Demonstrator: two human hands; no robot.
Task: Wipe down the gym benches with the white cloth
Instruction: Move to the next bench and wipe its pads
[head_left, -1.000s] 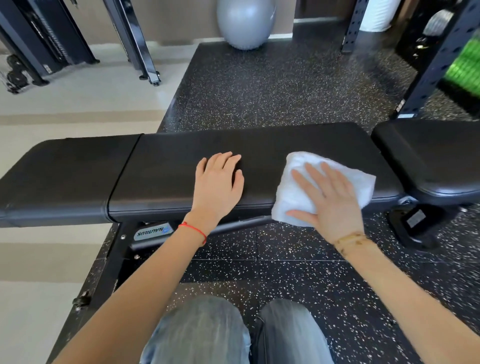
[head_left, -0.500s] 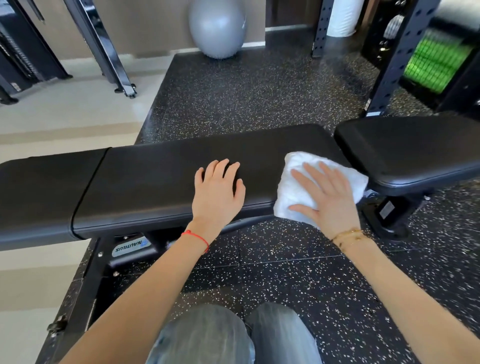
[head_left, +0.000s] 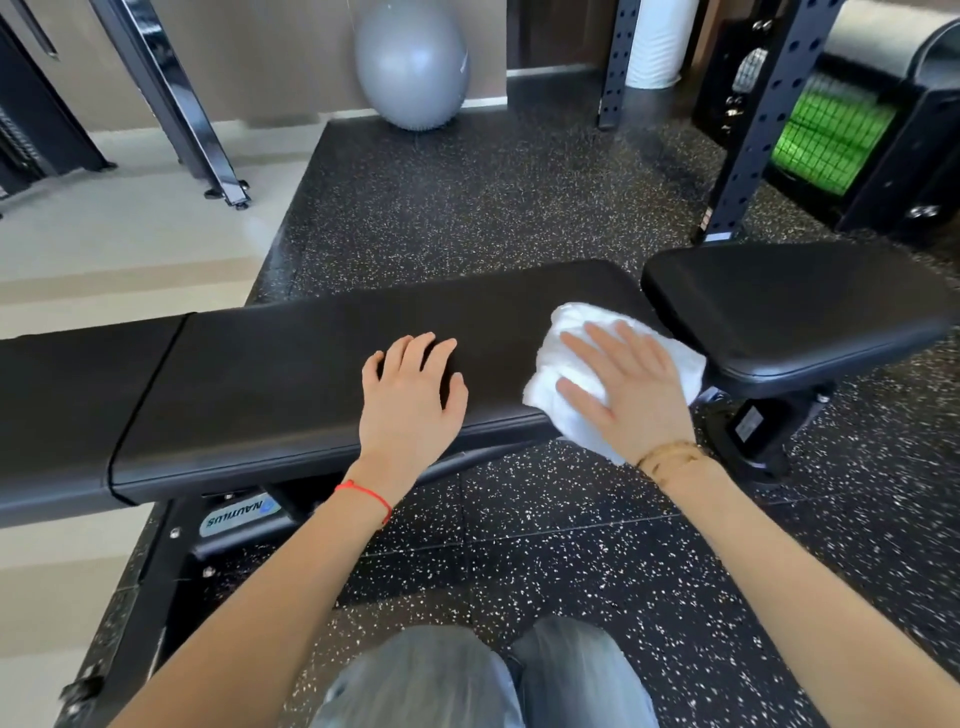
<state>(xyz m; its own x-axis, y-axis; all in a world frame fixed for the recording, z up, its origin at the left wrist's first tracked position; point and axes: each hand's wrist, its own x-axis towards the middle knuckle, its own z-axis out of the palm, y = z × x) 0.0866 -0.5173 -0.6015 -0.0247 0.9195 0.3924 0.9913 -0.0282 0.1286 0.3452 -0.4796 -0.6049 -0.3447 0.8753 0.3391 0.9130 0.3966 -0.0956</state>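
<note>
A long black padded bench (head_left: 270, 374) runs across the view, with a second black pad (head_left: 789, 312) at its right end. The white cloth (head_left: 566, 332) lies on the right end of the long pad and hangs over its near edge. My right hand (head_left: 628, 389) lies flat on the cloth with fingers spread, pressing it down. My left hand (head_left: 410, 395) rests flat on the bare pad a little left of the cloth, fingers apart, holding nothing.
A grey exercise ball (head_left: 413, 65) sits at the back wall. A dark rack upright (head_left: 748, 135) stands behind the right pad, with a green-lit machine (head_left: 826, 135) beyond it. Black machine legs (head_left: 171, 104) stand at the back left. Speckled rubber floor (head_left: 493, 208) surrounds the bench.
My right hand has slid the cloth rightward along the pad to its right end, and the cloth has bunched a little. My left hand has stayed in place on the pad.
</note>
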